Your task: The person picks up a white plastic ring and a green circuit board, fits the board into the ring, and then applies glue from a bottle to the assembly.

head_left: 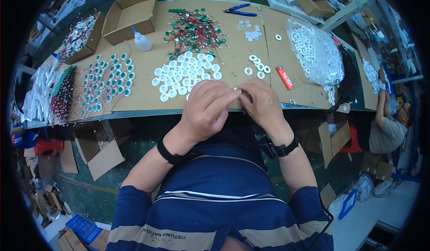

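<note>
My left hand (207,105) and my right hand (263,102) meet over the table's near edge, fingertips close together. Both are closed in a pinch. A small white piece (236,89) shows at the left fingertips; its kind is too small to tell. Whatever the right fingers hold is hidden behind them. Just beyond my left hand lie rows of round white caps (178,77). Several white rings (257,65) lie past my right hand, with a red lighter (284,77) to their right.
Green discs with red wires (195,29) are heaped behind the caps; more wired discs (107,83) spread leftward. A squeeze bottle (142,41) stands beside an open cardboard box (130,16). Blue cutters (241,11) lie at the back. A bag of white rings (313,51) lies right. Another person (389,128) sits far right.
</note>
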Tool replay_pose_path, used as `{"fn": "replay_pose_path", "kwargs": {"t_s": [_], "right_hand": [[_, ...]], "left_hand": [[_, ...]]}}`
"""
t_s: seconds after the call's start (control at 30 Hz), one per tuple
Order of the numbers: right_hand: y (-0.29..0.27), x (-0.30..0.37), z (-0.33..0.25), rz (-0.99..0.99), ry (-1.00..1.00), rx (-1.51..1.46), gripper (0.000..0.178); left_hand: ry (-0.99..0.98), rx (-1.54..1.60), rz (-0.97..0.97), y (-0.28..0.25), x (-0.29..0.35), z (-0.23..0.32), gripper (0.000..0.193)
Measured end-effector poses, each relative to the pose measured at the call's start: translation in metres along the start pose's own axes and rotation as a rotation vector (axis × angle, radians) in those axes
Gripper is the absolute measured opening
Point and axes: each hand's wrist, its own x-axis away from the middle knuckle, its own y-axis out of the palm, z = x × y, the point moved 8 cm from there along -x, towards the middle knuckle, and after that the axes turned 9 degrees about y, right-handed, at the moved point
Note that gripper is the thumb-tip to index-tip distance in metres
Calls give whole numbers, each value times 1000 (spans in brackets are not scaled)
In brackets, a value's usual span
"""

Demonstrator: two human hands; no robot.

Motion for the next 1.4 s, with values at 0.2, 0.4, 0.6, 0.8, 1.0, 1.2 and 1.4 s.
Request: {"fn": "replay_pose_path", "kwargs": {"t_s": [0.2, 0.4, 0.6, 0.8, 1.0, 1.2, 1.4], "right_hand": [[18, -14, -8, 21, -29, 33, 21], [28, -32, -17, 56, -61, -77, 21], [32, -21, 4, 48, 33, -224, 22], [26, -11, 17, 98, 35, -221, 23], [27, -13, 15, 73, 83, -198, 24], [26, -15, 12, 93, 73, -180, 22], [30, -14, 11, 126, -13, -126, 21]], "left_hand": [[41, -122, 10, -61, 19, -1, 48], [-10, -295, 4, -114, 43, -1, 46], [-206, -563, -7, -176, 90, -22, 53], [-468, -805, -105, -236, 103, -44, 72], [-553, -898, -257, -263, 125, -68, 89], [-573, -863, -293, -270, 130, -83, 91], [-573, -872, -226, -311, 140, -78, 89]]}}
